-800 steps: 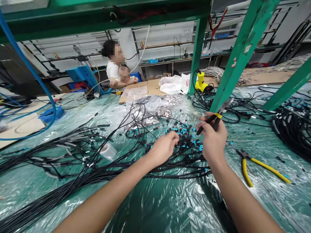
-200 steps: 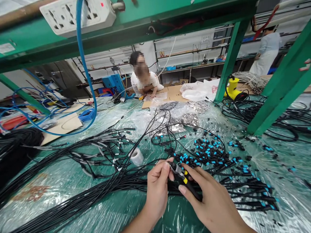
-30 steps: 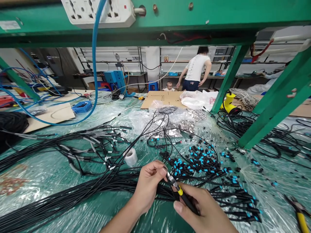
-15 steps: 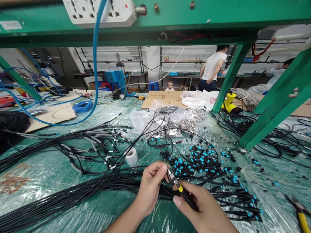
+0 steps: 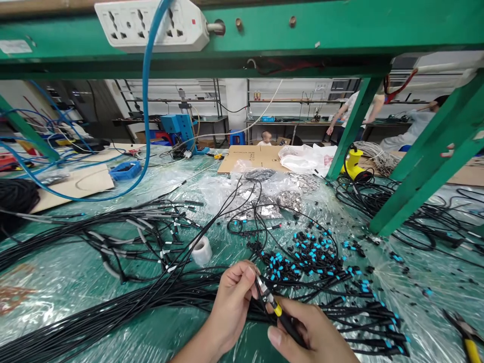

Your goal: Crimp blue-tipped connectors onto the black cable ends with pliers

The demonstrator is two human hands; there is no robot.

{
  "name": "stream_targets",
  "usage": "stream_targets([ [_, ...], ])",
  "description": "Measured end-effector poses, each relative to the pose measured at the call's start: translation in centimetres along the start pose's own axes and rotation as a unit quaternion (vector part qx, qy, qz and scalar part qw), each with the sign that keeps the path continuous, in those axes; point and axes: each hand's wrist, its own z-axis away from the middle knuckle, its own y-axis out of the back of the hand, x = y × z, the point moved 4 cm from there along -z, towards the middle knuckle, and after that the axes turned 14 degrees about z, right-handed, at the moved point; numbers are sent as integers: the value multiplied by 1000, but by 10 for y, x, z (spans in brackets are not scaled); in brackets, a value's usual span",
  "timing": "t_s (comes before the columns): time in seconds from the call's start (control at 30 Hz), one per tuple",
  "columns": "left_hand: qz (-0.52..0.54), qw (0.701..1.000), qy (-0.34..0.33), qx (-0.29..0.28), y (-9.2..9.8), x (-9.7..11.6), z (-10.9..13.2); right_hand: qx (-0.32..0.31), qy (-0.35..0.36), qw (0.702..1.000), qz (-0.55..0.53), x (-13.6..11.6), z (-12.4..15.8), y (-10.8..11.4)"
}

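Observation:
My left hand pinches a thin black cable close to the steel jaws of small wire cutters. These cutters have black handles with a yellow collar, and my right hand grips them. The jaws sit against the cable by my left fingertips, and the exact contact is hidden. Behind my hands lies a heap of black cables with blue-tipped connectors. A long bundle of black cables runs left under my left wrist. Yellow-handled pliers lie at the lower right.
Crinkled plastic sheeting covers the green bench, with a white tape roll and silver foil scraps on it. A green steel frame with a power strip crosses above. Beyond stand cardboard and a child.
The standing person in the background has moved right, partly behind the green post. My hands stay together at the cutters, shifted slightly lower in view.

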Motion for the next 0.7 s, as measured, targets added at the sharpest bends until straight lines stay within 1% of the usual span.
stream_targets([
  [0.13,3,1000,6,12,0,-1,2,-29,-5,996,-90,12,-4,-9],
  [0.27,29,999,25,8,0,-4,4,-54,-19,982,-181,16,-1,-15],
  [0.4,52,998,47,-4,-2,-5,5,-63,-61,972,-217,21,4,-16],
  [0.6,85,994,68,-10,-4,-8,6,-126,-32,946,-299,28,-2,-18],
  [0.63,89,993,75,-11,-4,-9,6,-137,-36,939,-312,28,-3,-18],
  [0.7,97,991,88,-11,-1,-13,4,-133,-63,929,-339,28,-3,-18],
])
